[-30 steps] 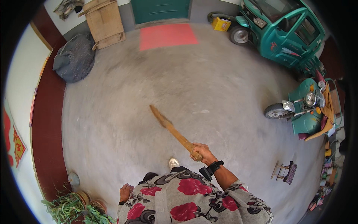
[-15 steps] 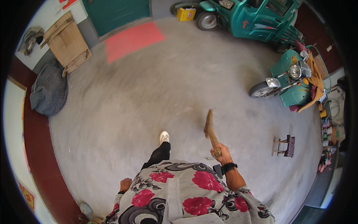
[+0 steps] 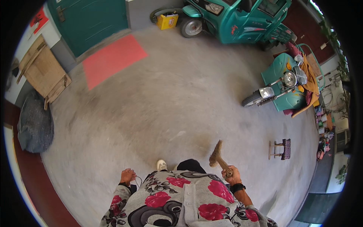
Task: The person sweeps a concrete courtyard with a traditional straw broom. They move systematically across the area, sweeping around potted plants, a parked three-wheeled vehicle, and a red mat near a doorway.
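Observation:
My right hand (image 3: 235, 175) is closed round the short handle of a small straw hand broom (image 3: 218, 158). The broom's tan bristle end points forward and slightly left, held above the concrete floor. At my left side, my left hand (image 3: 127, 175) has its fingers curled in. A thin grey curved strand (image 3: 140, 181) shows beside those fingers; what the hand grips is too small to make out. Below, one white shoe (image 3: 162, 165) and a dark trouser knee show past my flowered top.
A small stool (image 3: 280, 149) stands to the right. Beyond it are a green motor tricycle (image 3: 289, 81) and a green cabbed three-wheeler (image 3: 234, 22). A red mat (image 3: 113, 58) lies before the green door (image 3: 90, 22). A dark covered bundle (image 3: 36, 123) rests at left, near a wooden board (image 3: 45, 72).
My left hand has come up and forward, and a thin strand now shows by it. My right hand and the broom sit lower in view. The scene has shifted as I move.

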The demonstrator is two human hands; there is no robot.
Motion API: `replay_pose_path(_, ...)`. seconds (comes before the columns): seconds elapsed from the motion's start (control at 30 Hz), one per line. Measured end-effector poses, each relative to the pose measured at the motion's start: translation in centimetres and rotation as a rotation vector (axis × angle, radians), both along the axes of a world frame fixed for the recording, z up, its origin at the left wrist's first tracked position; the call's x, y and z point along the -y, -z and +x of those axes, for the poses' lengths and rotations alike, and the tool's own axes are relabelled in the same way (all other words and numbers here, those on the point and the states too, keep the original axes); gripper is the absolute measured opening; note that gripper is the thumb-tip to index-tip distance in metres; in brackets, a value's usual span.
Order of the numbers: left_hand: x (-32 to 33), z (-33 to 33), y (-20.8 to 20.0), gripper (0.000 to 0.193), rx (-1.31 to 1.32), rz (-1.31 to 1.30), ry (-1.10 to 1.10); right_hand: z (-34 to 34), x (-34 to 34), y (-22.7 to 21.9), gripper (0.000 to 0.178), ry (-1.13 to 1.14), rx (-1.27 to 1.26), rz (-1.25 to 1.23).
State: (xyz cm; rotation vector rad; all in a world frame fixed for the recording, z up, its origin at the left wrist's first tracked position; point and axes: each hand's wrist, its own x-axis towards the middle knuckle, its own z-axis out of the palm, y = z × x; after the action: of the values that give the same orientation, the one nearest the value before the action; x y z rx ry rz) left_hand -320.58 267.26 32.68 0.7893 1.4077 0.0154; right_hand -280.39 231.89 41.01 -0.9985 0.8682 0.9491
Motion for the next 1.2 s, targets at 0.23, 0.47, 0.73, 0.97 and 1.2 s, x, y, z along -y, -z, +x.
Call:
replay_pose_path(0.23,-5.2,5.1,2.5,0.036,0.013,0.050,0.048,8.9,-6.2,0.5,0.023,-0.175,0.241,-0.076)
replay_pose_path(0.47,-6.6,4.5,5.4,0.014,-0.121,0.882,0.836,27.4,-16.1,3.3,0.016,-0.263,0.452,-0.163)
replay_pose_path(0.73,-10.0,21.5,-8.0,0.034,0.091,0.211,-0.239,40.2,-27.7,12.8,0.014,-0.406,0.579,-0.008)
replay_pose_path(0.97,-13.9,27.7,-6.7,0.027,-0.035,0.476,0.275,31.8,-36.3,11.2,0.020,-0.801,0.606,0.065)
replay_pose_path(1.2,-20.2,29.2,-0.4,0.016,-0.024,0.589,0.723,37.0,-35.9,4.2,0.048,-0.582,0.163,0.350)
